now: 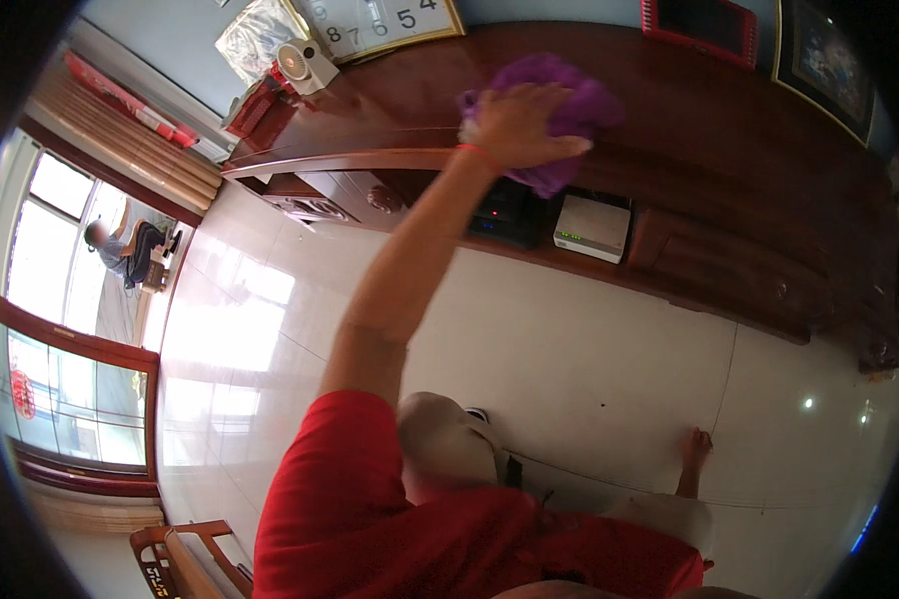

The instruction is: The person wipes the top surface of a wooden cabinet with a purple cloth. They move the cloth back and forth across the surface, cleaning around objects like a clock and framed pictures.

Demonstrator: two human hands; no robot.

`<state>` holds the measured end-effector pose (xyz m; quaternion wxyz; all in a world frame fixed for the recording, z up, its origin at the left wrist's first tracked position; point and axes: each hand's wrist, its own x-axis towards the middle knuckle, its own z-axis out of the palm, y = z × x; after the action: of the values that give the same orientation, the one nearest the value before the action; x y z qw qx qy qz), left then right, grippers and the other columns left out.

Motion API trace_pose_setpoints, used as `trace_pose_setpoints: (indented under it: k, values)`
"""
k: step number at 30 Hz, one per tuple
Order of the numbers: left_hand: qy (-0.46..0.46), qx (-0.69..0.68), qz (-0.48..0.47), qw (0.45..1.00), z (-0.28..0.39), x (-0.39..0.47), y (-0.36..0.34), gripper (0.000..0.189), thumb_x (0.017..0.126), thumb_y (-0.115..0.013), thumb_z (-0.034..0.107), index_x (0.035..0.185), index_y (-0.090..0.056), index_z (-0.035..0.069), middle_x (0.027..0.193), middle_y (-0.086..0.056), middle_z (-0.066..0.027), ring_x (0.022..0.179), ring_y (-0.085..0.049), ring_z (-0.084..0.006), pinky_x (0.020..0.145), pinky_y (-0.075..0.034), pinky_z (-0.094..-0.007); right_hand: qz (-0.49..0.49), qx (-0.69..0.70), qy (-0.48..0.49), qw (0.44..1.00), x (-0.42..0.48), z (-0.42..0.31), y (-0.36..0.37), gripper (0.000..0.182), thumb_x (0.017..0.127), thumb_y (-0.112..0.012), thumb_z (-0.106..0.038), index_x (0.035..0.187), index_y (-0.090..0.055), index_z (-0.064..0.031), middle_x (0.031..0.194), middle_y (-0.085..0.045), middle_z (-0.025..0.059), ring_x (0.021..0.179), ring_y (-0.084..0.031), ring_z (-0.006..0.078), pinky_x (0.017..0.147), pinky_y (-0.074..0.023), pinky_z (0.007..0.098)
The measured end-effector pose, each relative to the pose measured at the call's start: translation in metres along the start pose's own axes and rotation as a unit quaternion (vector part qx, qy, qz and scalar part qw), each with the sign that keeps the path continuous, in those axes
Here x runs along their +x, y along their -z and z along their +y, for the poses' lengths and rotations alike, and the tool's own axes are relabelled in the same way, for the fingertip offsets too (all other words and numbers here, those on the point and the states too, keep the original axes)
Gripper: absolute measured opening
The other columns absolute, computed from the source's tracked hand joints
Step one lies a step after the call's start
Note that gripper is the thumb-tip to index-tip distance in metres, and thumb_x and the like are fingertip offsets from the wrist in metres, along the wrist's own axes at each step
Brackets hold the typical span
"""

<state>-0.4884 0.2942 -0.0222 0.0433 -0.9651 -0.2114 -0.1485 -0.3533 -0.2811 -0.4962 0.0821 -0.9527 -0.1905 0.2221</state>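
My left hand (521, 127) lies spread, palm down, on a crumpled purple cloth (580, 105) and presses it against the top of a dark red wooden TV cabinet (412, 82). The thumb points to the right, and a thin red string circles the wrist. Part of the cloth hangs over the cabinet's front edge. Down at the right, my right hand (695, 443) hangs beside my knee above the floor, away from the cabinet. It is small and blurred, and nothing shows in it.
Below the cloth, a white set-top box (593, 227) and a black device (503, 213) with lit lamps sit on the cabinet's shelf. A small fan (303, 66), a clock (378, 26) and a red-framed screen (700, 30) stand along the back. A person (131, 247) sits beyond the doorway.
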Motion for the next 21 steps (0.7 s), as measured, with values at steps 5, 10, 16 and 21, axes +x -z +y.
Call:
trace_pose_setpoints:
  k: [5, 10, 16, 21]
  values:
    - [-0.05, -0.039, -0.007, 0.998, 0.07, 0.038, -0.009, 0.067, 0.075, -0.053, 0.054, 0.132, -0.043, 0.019, 0.134, -0.044, -0.0072, 0.128, -0.035, -0.0273, 0.104, -0.024, -0.0507, 0.006, 0.122, -0.096, 0.988, -0.01, -0.023, 0.026, 0.029, 0.09, -0.045, -0.03, 0.099, -0.059, -0.0062, 0.094, -0.061, 0.0095, 0.085, -0.056, 0.0236, 0.073, -0.0459, 0.0367]
    - [-0.101, -0.061, 0.027, 0.993, 0.101, 0.065, -0.01, 0.056, 0.076, -0.053, 0.037, 0.129, -0.047, 0.022, 0.13, -0.048, -0.0059, 0.121, -0.041, -0.0284, 0.1, -0.034, -0.0472, 0.161, -0.001, 0.007, 0.987, 0.0, 0.056, -0.019, 0.035, 0.089, -0.045, -0.035, 0.086, -0.062, -0.0044, 0.078, -0.061, 0.0101, 0.071, -0.056, 0.0246, 0.066, -0.0441, 0.0379]
    - [-0.097, -0.084, 0.074, 0.989, 0.023, 0.0, 0.0, 0.051, 0.07, -0.059, 0.016, 0.12, -0.054, 0.018, 0.121, -0.055, -0.0075, 0.11, -0.051, -0.0281, 0.095, -0.042, -0.0388, 0.09, 0.153, -0.065, 0.982, -0.029, -0.015, 0.041, 0.029, 0.087, -0.047, -0.027, 0.079, -0.054, 0.0005, 0.072, -0.055, 0.0125, 0.066, -0.053, 0.0253, 0.063, -0.0433, 0.0381]
    - [0.222, -0.012, -0.012, 0.975, -0.099, -0.008, 0.016, 0.049, 0.076, -0.057, 0.025, 0.124, -0.052, 0.02, 0.121, -0.055, -0.0136, 0.113, -0.051, -0.0322, 0.095, -0.04, -0.0391, 0.125, 0.173, 0.013, 0.977, -0.023, 0.002, 0.011, 0.02, 0.084, -0.053, -0.023, 0.08, -0.059, -0.0035, 0.08, -0.064, 0.0083, 0.072, -0.061, 0.0255, 0.061, -0.045, 0.0371]
